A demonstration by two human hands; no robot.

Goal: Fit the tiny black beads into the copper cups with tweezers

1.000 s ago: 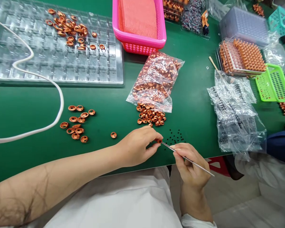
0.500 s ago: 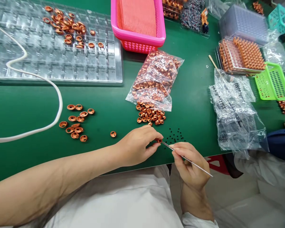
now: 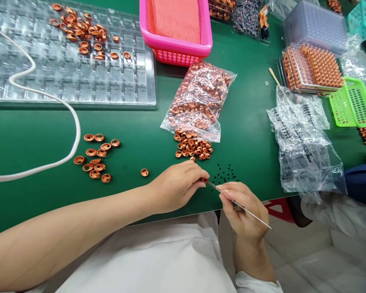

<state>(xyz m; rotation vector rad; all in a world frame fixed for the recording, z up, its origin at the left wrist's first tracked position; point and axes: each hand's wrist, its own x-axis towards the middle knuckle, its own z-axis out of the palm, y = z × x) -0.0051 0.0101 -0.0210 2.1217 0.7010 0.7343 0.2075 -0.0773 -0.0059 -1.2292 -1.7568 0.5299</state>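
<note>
My left hand [image 3: 177,185] pinches a small copper-coloured cup-shaped part [image 3: 204,180] between thumb and fingertips, mostly hidden by them. A thin metal rod [image 3: 244,208] is gripped in my right hand [image 3: 245,209] like a pen, its tip at the pinched part. Tiny black pieces [image 3: 225,174] lie scattered on the green table just beyond the rod. Behind my left hand sits a pile of copper-coloured parts [image 3: 192,145] at the mouth of a clear plastic bag [image 3: 198,97] full of them. One single part [image 3: 144,172] lies left of my left hand, and a loose group [image 3: 99,152] farther left.
A clear tray [image 3: 134,87] with copper-coloured parts is at the upper left, a white cable [image 3: 75,142] crossing it. Farther back stands a pink basket [image 3: 177,47]. Rightward are plastic bags [image 3: 305,154], a green basket [image 3: 352,101] and a stacked tray of orange parts [image 3: 320,67].
Both hands keep nearly the same pose, with the rod still at the pinched part. The view has shifted very slightly.
</note>
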